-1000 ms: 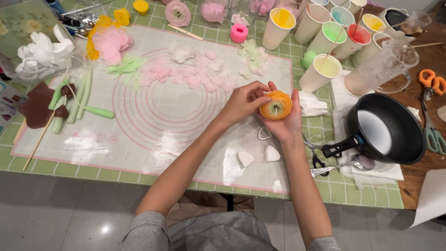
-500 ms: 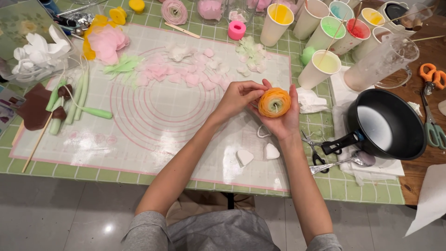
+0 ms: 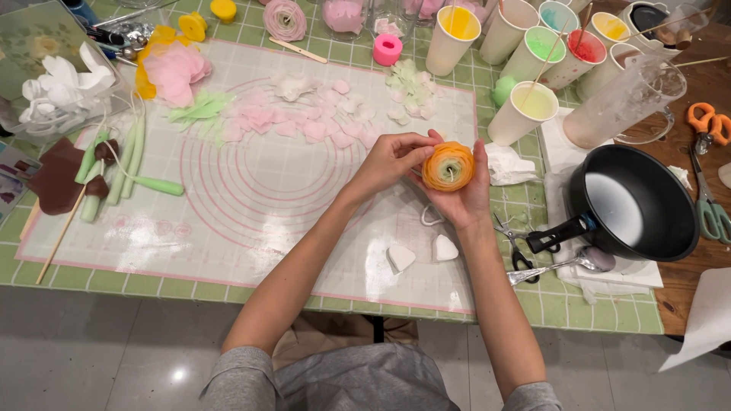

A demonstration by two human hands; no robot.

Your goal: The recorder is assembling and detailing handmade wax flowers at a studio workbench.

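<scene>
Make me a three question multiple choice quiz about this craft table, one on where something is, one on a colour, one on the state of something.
1. Where is the black pan?
A. Right of the hands
B. On the far left edge
C. On the floor

2. What colour is the outer part of the flower being held?
A. Blue
B. Orange
C. Black

3. How is the flower held?
A. Lying alone on the mat
B. Between both hands, above the mat
C. Inside a cup

Answers: 1 A, the pan sits right of the hands beside the scissors. 2 B, its outer petals are orange around a pale green centre. 3 B, the right hand cups it while the left hand touches its side, over the mat.
</scene>
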